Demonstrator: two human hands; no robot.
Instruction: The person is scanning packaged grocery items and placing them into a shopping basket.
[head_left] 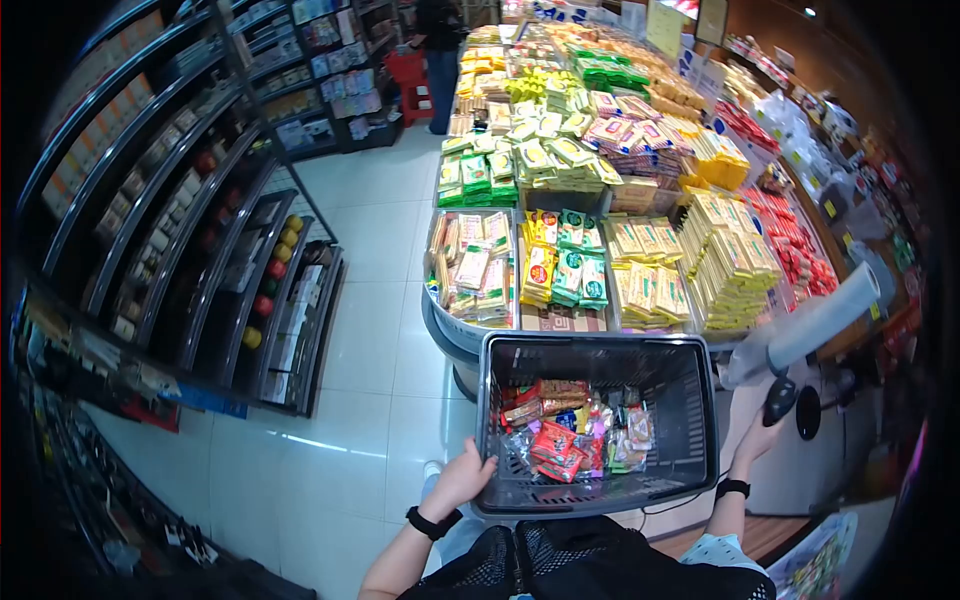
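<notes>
Right before you at twelve o'clock sits the dark basket (712,420), your half-open left hand (462,482) touching its rim at eight o'clock, though whether it grips is unclear, while at three o'clock your right hand (757,443) closes round a black handheld device (780,400). Expect stiff plastic and a modest load; the rims at nine and three offer the steadiest hold, as the slick packets (556,447) could slide if tilted.

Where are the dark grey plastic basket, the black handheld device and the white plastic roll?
Dark grey plastic basket (600,362): head view, inner far wall.
Black handheld device (780,398): head view, middle of its body.
White plastic roll (822,320): head view, middle of its side.
</notes>
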